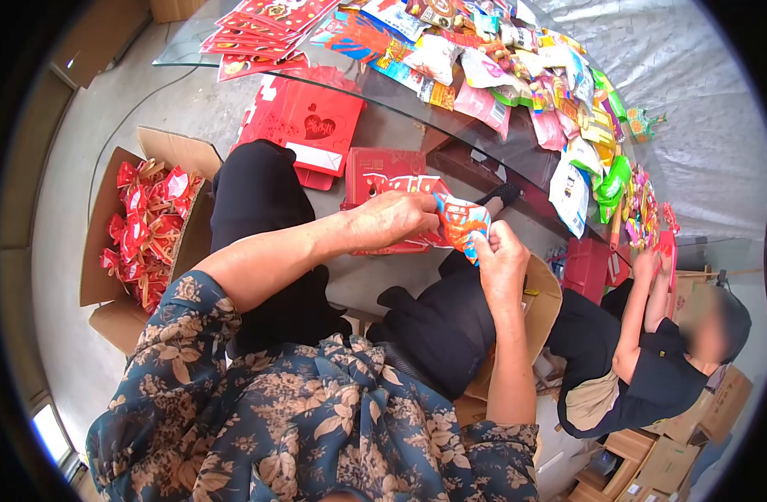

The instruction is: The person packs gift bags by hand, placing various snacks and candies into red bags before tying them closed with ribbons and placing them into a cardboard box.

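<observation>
Between my two hands is a small blue, white and orange snack packet (465,224). My left hand (393,221) pinches its upper left corner. At the packet's lower right edge, my right hand (502,253) grips it between thumb and fingers. Just behind and below my left hand is a red gift box (383,167) with red printed pieces at its opening. What is inside that box is hidden by my hand and forearm.
A glass table (383,94) carries a heap of snack packets (517,67) and stacked red envelopes (262,29). Red printed bags (317,117) lie under its edge. At left stands a cardboard box (99,272) of red-wrapped bundles (145,213). A co-worker (643,360) sits at right, holding something red.
</observation>
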Action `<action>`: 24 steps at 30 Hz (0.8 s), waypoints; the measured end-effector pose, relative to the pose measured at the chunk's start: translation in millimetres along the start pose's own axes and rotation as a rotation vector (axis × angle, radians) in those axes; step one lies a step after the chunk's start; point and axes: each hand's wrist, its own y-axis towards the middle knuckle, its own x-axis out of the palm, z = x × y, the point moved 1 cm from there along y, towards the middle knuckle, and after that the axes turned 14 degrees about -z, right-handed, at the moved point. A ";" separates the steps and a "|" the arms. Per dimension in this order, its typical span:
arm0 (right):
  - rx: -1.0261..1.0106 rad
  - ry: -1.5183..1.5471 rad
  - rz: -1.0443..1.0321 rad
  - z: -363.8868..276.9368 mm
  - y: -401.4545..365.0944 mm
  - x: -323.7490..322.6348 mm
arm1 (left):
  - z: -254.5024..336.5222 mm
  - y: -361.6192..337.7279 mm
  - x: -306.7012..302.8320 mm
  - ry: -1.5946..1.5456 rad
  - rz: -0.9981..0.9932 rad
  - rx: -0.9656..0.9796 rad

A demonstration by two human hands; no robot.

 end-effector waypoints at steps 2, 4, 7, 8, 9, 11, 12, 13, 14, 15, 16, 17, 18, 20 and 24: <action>-0.035 -0.080 -0.028 -3.0 2.0 2.3 | 1.9 -0.4 0.4 0.030 -0.057 -0.064; -0.035 -0.122 -0.060 -10.1 2.7 4.3 | 4.0 -0.2 0.6 0.055 -0.090 -0.099; -0.021 -0.123 -0.085 -15.7 6.6 7.3 | 7.3 0.5 3.8 0.073 -0.094 -0.085; 0.011 -0.119 -0.111 -16.2 8.0 9.3 | 8.6 1.5 5.7 0.072 -0.087 -0.067; 0.042 -0.115 -0.138 -16.5 10.0 11.3 | 9.8 2.5 7.2 0.071 -0.079 -0.049; 0.078 -0.136 -0.172 -15.3 13.0 15.9 | 12.8 3.4 8.1 0.083 -0.064 -0.006; 0.081 -0.161 -0.181 -12.5 14.7 19.4 | 13.6 3.8 8.0 0.091 -0.055 0.015; 0.085 -0.186 -0.189 -10.9 16.4 22.3 | 13.5 3.9 9.4 0.099 -0.072 0.021; 0.087 -0.212 -0.207 -11.0 19.0 24.1 | 12.9 4.1 11.4 0.107 -0.090 0.027; 0.089 -0.237 -0.224 -11.2 21.5 25.6 | 13.3 4.6 12.3 0.115 -0.108 0.033; 0.093 -0.262 -0.241 -11.3 23.8 27.4 | 14.2 5.0 12.7 0.109 -0.097 0.045; 0.092 -0.226 -0.243 -11.5 26.1 30.2 | 15.7 5.4 13.0 0.102 -0.086 0.058; 0.091 -0.191 -0.245 -11.8 28.6 33.9 | 17.5 5.9 12.4 0.095 -0.076 0.071; 0.077 -0.136 -0.223 -7.9 30.7 38.6 | 21.1 6.2 9.5 0.098 -0.059 0.077; -0.015 -0.042 -0.142 -7.8 29.3 36.7 | 17.0 2.9 8.9 0.125 -0.094 0.010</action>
